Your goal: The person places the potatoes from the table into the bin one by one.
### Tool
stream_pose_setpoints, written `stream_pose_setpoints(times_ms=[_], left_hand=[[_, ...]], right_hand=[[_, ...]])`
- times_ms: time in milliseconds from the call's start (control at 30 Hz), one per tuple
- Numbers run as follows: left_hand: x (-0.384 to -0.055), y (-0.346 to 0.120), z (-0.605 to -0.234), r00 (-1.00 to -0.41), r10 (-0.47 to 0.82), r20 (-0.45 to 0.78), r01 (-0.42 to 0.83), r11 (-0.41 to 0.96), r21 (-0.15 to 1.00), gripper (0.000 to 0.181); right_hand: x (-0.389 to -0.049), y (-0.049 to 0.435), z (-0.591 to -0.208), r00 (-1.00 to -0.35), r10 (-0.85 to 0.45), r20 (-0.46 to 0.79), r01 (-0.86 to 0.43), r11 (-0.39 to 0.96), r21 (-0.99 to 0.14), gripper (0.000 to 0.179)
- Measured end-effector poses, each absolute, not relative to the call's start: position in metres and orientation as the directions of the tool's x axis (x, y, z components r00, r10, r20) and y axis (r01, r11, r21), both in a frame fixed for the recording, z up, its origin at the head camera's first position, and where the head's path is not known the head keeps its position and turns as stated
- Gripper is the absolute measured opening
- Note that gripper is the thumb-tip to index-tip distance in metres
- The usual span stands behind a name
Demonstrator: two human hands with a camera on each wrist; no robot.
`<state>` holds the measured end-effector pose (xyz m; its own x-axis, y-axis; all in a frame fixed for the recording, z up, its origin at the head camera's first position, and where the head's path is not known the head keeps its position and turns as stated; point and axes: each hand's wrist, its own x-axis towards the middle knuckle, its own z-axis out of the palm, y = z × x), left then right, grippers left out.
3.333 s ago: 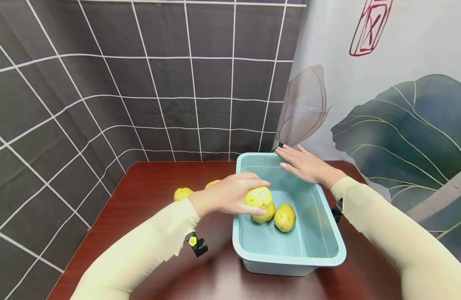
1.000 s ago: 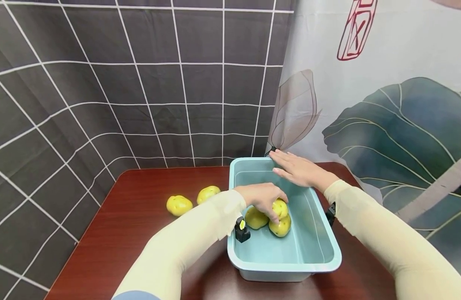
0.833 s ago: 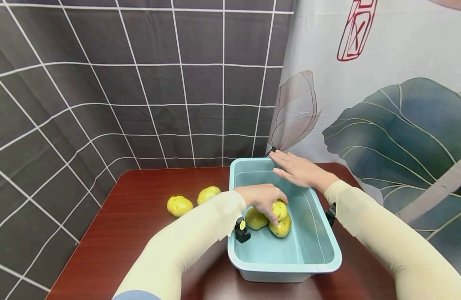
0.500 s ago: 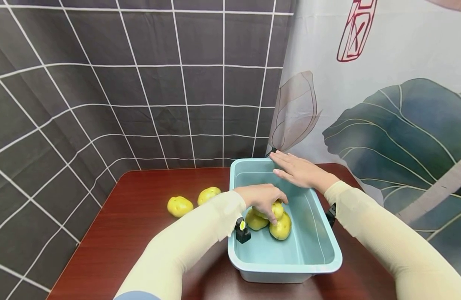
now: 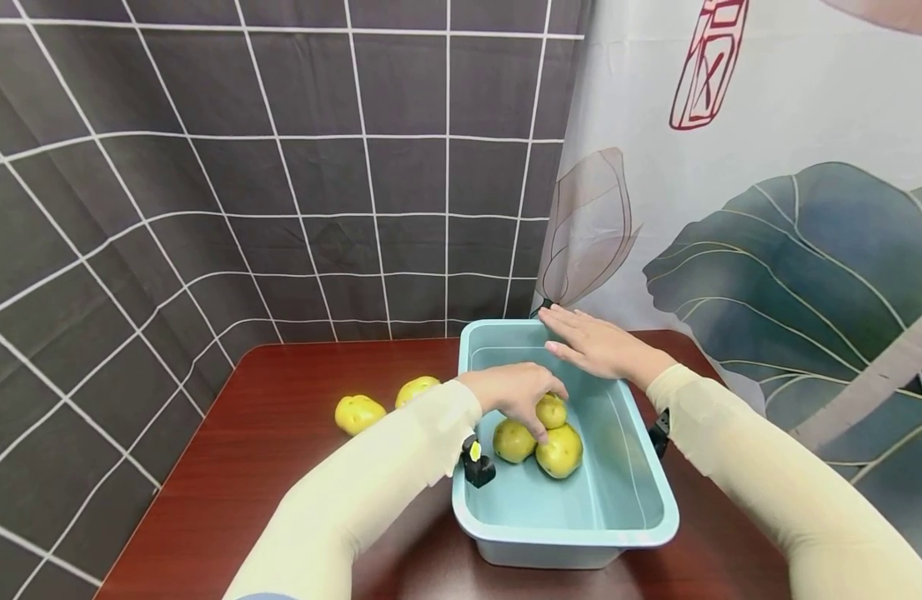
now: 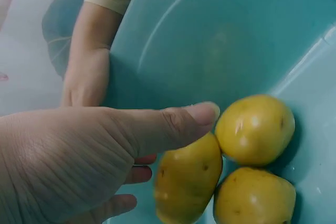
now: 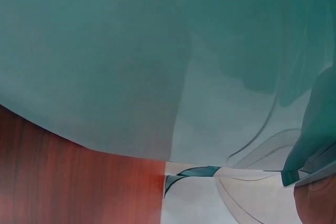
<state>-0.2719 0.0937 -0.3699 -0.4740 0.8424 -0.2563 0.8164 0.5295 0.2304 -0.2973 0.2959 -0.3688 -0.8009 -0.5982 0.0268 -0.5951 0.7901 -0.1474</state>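
Three yellow potatoes lie together inside the light-blue plastic bin (image 5: 573, 537): a left one (image 5: 514, 442), a front one (image 5: 559, 452) and a rear one (image 5: 551, 412). My left hand (image 5: 515, 388) is just over the rear potato, its thumb straight and its fingers loosened. In the left wrist view, the thumb overlaps the edge of the nearest potato (image 6: 189, 179), and a gap shows between the other fingertips and its side. My right hand (image 5: 599, 343) rests flat, fingers straight, on the bin's far right rim. Only a bit of that hand shows in the right wrist view.
Two more potatoes, one at the left (image 5: 359, 414) and one nearer the bin (image 5: 416, 388), lie on the red-brown table (image 5: 281, 467). Behind the table hang a dark grid-patterned cloth (image 5: 401, 167) and a white cloth with leaf prints (image 5: 791, 275).
My left hand brought a potato over the rim and down into the bin, then loosened around it and drew slightly up and left. The right hand has stayed on the rim.
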Motion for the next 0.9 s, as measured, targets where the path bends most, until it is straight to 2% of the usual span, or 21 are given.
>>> stream_pose_setpoints(times_ms=[300, 533, 800, 900], left_hand=[[-0.267, 0.081, -0.349, -0.475, 0.849, -0.233, 0.818, 0.523, 0.240, 0.076], [-0.266, 0.064, -0.333, -0.506, 0.838, -0.204, 0.805, 0.544, 0.237, 0.074], [-0.264, 0.035, -0.318, -0.505, 0.853, -0.130, 0.811, 0.520, 0.268, 0.072], [-0.265, 0.022, -0.313, -0.524, 0.847, -0.092, 0.801, 0.526, 0.286, 0.071]], right_hand=[[-0.300, 0.296, -0.373, -0.803, -0.595, 0.023, -0.591, 0.793, -0.145, 0.066], [-0.303, 0.298, -0.373, -0.796, -0.605, 0.034, -0.603, 0.785, -0.140, 0.067], [-0.302, 0.295, -0.370, -0.802, -0.597, 0.023, -0.594, 0.791, -0.146, 0.067], [-0.301, 0.295, -0.371, -0.804, -0.594, 0.021, -0.590, 0.793, -0.151, 0.066]])
